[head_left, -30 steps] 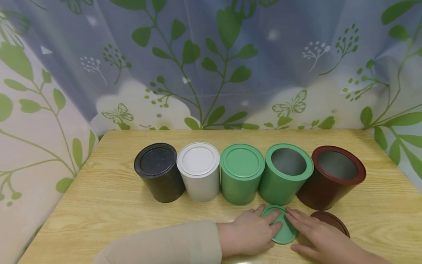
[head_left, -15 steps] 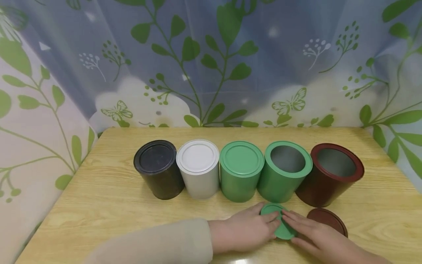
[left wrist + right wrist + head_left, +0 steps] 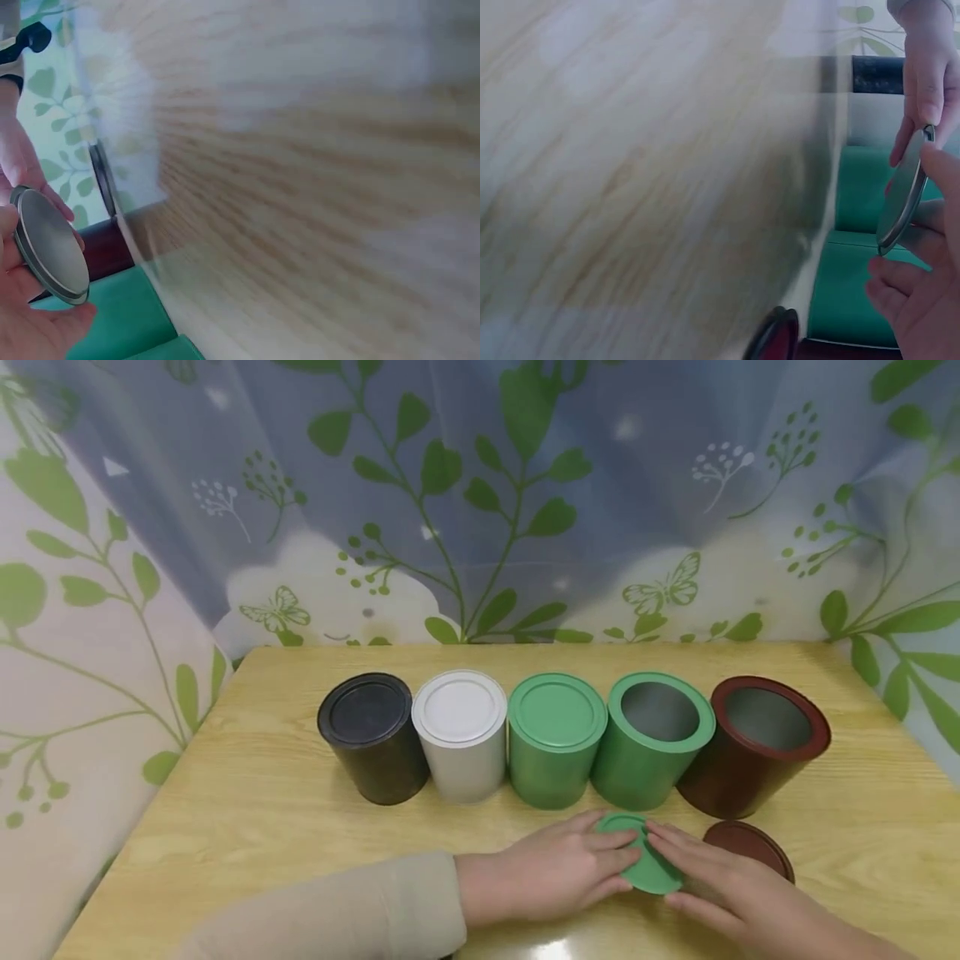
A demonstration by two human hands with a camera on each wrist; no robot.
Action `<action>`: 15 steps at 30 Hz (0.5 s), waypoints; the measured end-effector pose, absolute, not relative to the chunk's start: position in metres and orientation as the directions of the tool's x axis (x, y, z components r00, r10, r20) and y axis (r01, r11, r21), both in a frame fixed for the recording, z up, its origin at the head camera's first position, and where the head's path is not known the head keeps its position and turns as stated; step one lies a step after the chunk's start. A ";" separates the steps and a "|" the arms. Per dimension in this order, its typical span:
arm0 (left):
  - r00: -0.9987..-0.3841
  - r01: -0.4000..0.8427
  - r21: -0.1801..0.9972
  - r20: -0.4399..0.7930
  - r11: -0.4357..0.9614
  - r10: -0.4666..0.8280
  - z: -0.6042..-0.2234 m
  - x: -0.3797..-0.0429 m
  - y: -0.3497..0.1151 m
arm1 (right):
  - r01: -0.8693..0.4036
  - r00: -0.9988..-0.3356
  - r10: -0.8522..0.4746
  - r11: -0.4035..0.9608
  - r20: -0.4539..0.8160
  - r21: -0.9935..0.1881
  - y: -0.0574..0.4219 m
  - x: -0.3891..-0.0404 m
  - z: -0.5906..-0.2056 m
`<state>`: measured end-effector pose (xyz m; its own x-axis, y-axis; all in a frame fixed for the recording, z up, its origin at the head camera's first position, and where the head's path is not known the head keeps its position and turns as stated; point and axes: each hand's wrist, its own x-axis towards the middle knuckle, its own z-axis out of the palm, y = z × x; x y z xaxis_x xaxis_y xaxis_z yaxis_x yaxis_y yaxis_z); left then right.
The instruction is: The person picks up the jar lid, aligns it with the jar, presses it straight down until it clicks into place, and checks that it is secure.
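We see five cylindrical cans in a row on a pale wood-grain table (image 3: 247, 793), set close together before a blue and white curtain (image 3: 480, 552) printed with green leaves. From the left in the head view, we have a black cylindrical can (image 3: 375, 743), a whitish cylindrical can (image 3: 461, 743) and a green cylindrical can (image 3: 557, 747), each capped with a matching lid that hides its inside. Next stands an uncovered green can (image 3: 637, 772), its round mouth showing a grey inner wall, and at the end an uncovered dark red can (image 3: 727, 781), also grey within; we cannot make out the bottom of either. A thin round dark red lid (image 3: 752, 850) lies on the table in front of the dark red can, partly behind the right hand (image 3: 738, 893). The flat round green lid (image 3: 654, 870) is in front of the uncovered green can, tilted and clear of the table, its silvery underside showing in the left wrist view. We find it held between both hands. The left hand (image 3: 551, 870), reaching in from a beige sleeve (image 3: 330, 906), grips its edge, fingers laid over the top and thumb at the rim. The right hand pinches the opposite edge, its fingers slightly bent and pointing towards the left hand.
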<state>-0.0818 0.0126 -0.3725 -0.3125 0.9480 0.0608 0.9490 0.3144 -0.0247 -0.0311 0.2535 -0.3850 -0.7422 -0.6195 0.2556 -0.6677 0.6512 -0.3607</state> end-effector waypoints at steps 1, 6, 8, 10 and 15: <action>-0.318 0.947 -0.011 0.066 0.320 0.946 -0.372 -0.082 0.014 | -0.662 -0.747 -0.615 0.654 0.252 -0.366 0.255 -0.031 -0.384; -0.305 0.949 -0.047 0.107 0.312 0.946 -0.367 -0.081 0.015 | -0.668 -0.743 -0.605 0.649 0.285 -0.364 0.257 -0.030 -0.378; -0.296 0.949 -0.076 0.119 0.306 0.948 -0.364 -0.081 0.013 | -0.685 -0.728 -0.615 0.635 0.303 -0.356 0.257 -0.031 -0.376; -0.287 0.948 -0.104 0.126 0.301 0.950 -0.363 -0.080 0.012 | -0.704 -0.710 -0.627 0.626 0.320 -0.336 0.256 -0.031 -0.376; -0.307 0.939 -0.116 0.142 0.324 0.941 -0.359 -0.078 0.011 | -0.722 -0.690 -0.624 0.625 0.368 -0.296 0.254 -0.032 -0.373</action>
<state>-0.0780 0.0106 -0.3585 -0.3072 0.9410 0.1420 0.9389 0.3240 -0.1158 -0.0320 0.2541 -0.3734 -0.6900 -0.6235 0.3676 -0.7224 0.6251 -0.2957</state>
